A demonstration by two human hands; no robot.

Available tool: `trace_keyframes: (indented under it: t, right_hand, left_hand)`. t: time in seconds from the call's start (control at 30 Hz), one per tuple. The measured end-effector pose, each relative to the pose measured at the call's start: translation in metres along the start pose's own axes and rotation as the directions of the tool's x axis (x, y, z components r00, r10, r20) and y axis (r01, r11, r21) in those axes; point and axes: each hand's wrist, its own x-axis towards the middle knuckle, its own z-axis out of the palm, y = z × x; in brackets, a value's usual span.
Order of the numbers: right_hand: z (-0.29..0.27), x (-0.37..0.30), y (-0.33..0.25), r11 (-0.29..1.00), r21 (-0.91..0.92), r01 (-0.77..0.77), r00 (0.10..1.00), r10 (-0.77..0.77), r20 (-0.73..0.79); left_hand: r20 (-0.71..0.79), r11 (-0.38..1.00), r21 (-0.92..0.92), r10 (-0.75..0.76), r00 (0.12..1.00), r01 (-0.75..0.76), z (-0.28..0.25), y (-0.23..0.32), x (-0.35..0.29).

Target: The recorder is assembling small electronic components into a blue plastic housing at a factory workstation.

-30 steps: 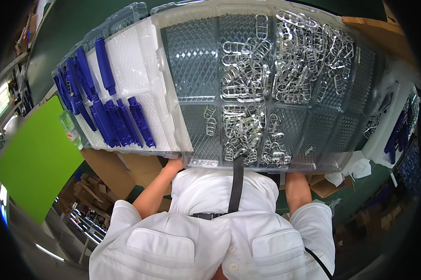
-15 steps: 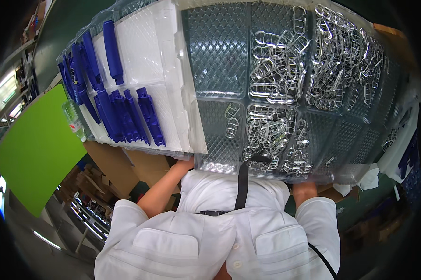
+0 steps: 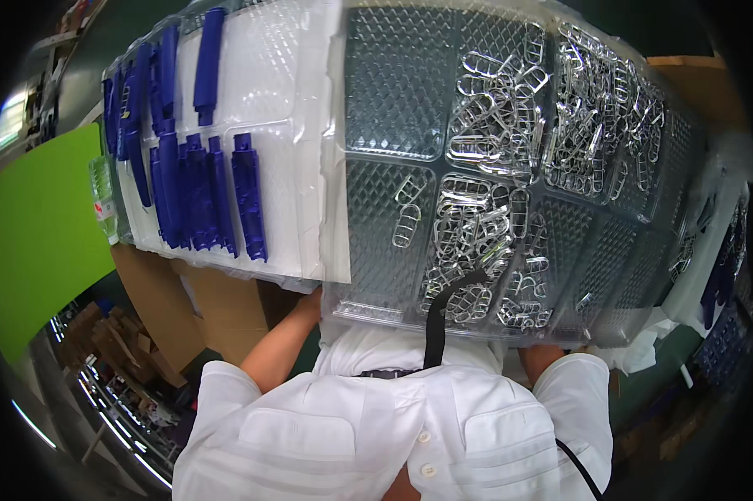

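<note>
My left forearm (image 3: 278, 349) and my right forearm (image 3: 541, 359) reach forward under the near edge of a wide clear plastic tray (image 3: 393, 92). Both hands are hidden beneath it, so their fingers do not show and I cannot tell their grip. Many shiny oval metal wire pieces with crossbars (image 3: 602, 125) fill several compartments on the right. On the left, long dark-blue plastic pieces (image 3: 247, 200) lie in rows over white sheeting (image 3: 301, 184). A loose black strap (image 3: 436, 330) hangs from my front, its end over the metal pieces.
A bright green panel (image 3: 42, 242) stands at the left, with a clear bottle (image 3: 102, 200) beside the tray. Cardboard boxes (image 3: 163, 305) sit below the tray at left; another cardboard piece (image 3: 685, 79) is at far right. White plastic wrapping (image 3: 702, 259) hangs at right.
The view has shifted: the blue pieces, green panel and boxes now sit further left. The tray's near right edge sits lower, and the strap's end reaches further over the metal pieces.
</note>
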Motion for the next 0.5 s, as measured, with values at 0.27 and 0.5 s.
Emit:
trace_keyframes:
  t: [0.27,0.5]
  right_hand:
    - [-0.002,0.143,-0.035,0.913,-0.100,0.394,0.911,-0.403,-0.087]
    - [-0.073,0.172,-0.146,0.654,-0.429,0.623,0.683,-0.723,-0.110]
  left_hand:
    - [-0.257,0.844,0.478,0.399,0.880,-0.243,0.014,0.137,-0.014]
    - [-0.693,0.768,0.529,0.636,0.339,-0.361,-0.040,0.127,-0.155]
